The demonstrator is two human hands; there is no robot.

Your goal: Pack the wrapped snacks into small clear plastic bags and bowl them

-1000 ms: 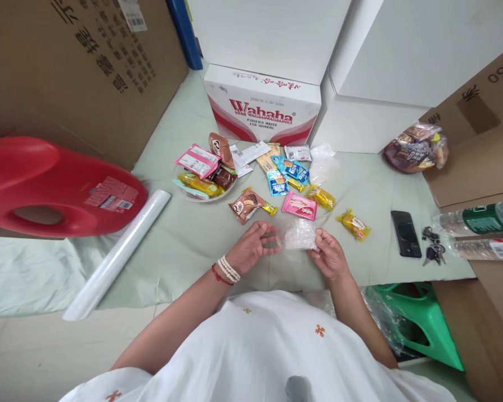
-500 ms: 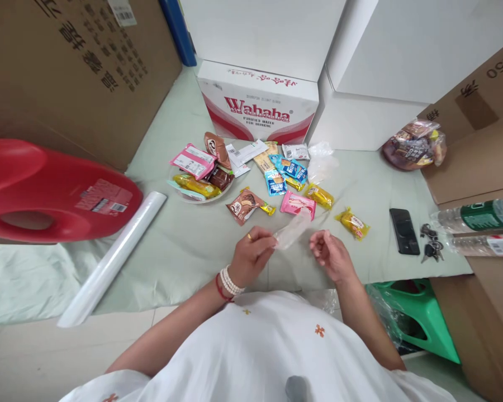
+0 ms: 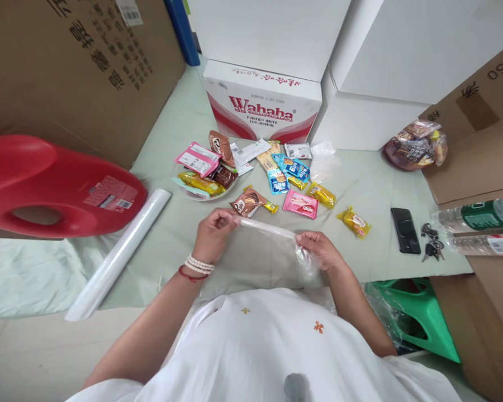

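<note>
Between my two hands stretches a clear plastic bag [image 3: 264,237], its upper edge pulled into a nearly straight line. My left hand [image 3: 216,231] pinches one end, and my right hand [image 3: 321,248] grips the other, where the film bunches up. Just beyond the bag lie a brown snack packet [image 3: 246,202], a pink wafer packet [image 3: 300,205] and a yellow packet [image 3: 322,195]. Another yellow packet [image 3: 354,222] lies to the right of these. Behind my left hand stands a clear bowl [image 3: 230,190] heaped with wrapped snacks. Blue packets [image 3: 291,169] lie in the pile farther back.
A red jug [image 3: 67,190] and a white roll [image 3: 121,251] lie at the left. The Wahaha carton [image 3: 262,106] stands behind the snacks. At the right are a phone [image 3: 405,230], keys [image 3: 432,243], plastic bottles [image 3: 486,215] and a bag of snacks [image 3: 414,145]. A green stool [image 3: 423,318] is below.
My left hand has moved left and slightly up. The right hand, earlier empty beside the bag, now grips it. The bag has gone from a narrow folded strip to being spread between both hands.
</note>
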